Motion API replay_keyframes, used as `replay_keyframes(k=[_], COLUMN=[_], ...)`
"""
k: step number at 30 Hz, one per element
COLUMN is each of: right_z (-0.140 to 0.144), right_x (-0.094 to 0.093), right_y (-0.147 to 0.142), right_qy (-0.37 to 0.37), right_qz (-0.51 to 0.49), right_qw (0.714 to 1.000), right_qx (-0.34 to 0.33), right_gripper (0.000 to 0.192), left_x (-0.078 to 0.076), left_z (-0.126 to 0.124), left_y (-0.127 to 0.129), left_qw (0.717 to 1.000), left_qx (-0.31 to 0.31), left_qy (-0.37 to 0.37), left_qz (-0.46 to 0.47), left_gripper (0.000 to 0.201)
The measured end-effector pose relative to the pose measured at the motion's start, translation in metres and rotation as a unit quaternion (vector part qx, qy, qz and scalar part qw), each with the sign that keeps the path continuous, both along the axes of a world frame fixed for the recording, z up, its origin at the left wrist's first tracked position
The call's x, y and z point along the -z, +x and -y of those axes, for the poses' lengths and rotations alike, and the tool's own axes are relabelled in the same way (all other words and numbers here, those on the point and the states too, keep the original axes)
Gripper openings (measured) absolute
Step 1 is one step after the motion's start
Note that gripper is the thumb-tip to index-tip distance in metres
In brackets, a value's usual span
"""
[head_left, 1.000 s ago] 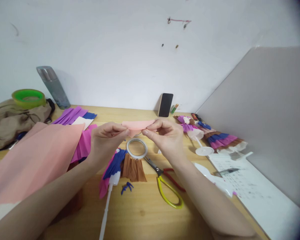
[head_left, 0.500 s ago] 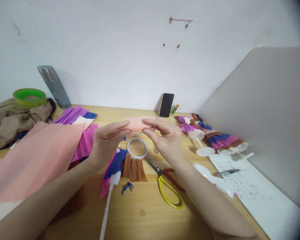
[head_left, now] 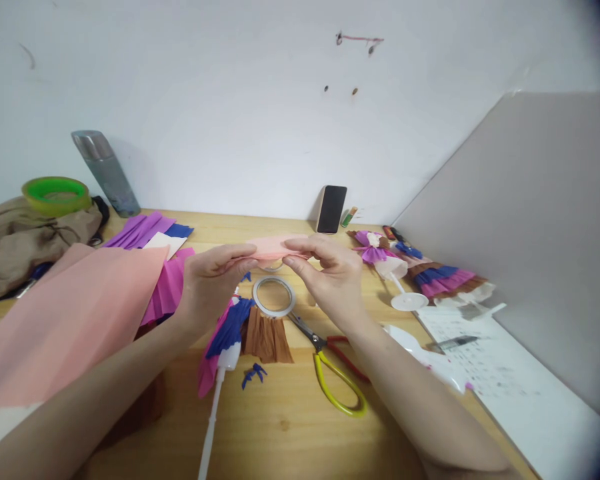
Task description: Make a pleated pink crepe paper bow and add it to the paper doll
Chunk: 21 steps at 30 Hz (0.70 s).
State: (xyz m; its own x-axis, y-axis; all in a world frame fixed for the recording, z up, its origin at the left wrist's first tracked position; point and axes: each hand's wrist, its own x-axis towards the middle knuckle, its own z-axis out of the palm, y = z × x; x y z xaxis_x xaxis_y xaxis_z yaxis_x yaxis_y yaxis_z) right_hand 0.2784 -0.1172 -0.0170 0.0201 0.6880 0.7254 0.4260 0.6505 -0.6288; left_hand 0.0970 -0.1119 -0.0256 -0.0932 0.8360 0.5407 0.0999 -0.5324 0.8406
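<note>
Between my two hands a small folded strip of peach crepe paper [head_left: 271, 248] is held up above the table. My left hand [head_left: 213, 277] pinches its left end between thumb and fingers. The right end is pinched by my right hand [head_left: 333, 273]. Below the strip lies a roll of double-sided tape [head_left: 274, 297], with another ring partly hidden behind the hands. Scissors [head_left: 325, 347] with one yellow and one red handle point toward the roll. Left of them are a brown pleated paper piece [head_left: 266, 340] and a white plastic stick [head_left: 213, 413] wrapped in blue and pink paper.
A large peach crepe sheet [head_left: 80, 313] covers the left side, near purple paper [head_left: 140, 230]. Behind stand a bottle [head_left: 107, 177], green-ringed tape [head_left: 56, 195] on cloth and a phone [head_left: 331, 209]. Paper-dressed figures [head_left: 445, 277] and a written sheet [head_left: 510, 373] lie right.
Both hands keep their pinch on the peach strip, which is now tilted flatter and looks a little narrower. The whole view has shifted slightly.
</note>
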Motion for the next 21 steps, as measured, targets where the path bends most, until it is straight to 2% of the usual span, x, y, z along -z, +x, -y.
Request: replay_keyframes(k=[7, 12, 16, 21], right_z=[0.0009, 0.0017, -0.001, -0.0057], right_x=[-0.0018, -0.0033, -0.0002, 0.002], right_y=[-0.0002, -0.0015, -0.0003, 0.0009], right_qy=[-0.004, -0.001, -0.034, -0.073], right_qz=[0.015, 0.02, -0.013, -0.067], right_qw=[1.0, 1.0, 0.999, 0.995], right_qx=[0.003, 0.005, 0.017, 0.001], right_gripper=[0.007, 0.012, 0.014, 0.019], left_x=[0.0006, 0.0002, -0.0012, -0.0051], left_z=[-0.0019, -0.0012, -0.0002, 0.0004], left_y=[0.0005, -0.0001, 0.0007, 0.0018], left_qw=[1.0, 1.0, 1.0, 1.0], left_qx=[-0.006, 0.0, -0.008, 0.017], left_qy=[-0.01, -0.007, -0.002, -0.016], left_qz=[0.003, 0.005, -0.006, 0.011], left_gripper=[0.009, 0.01, 0.008, 0.005])
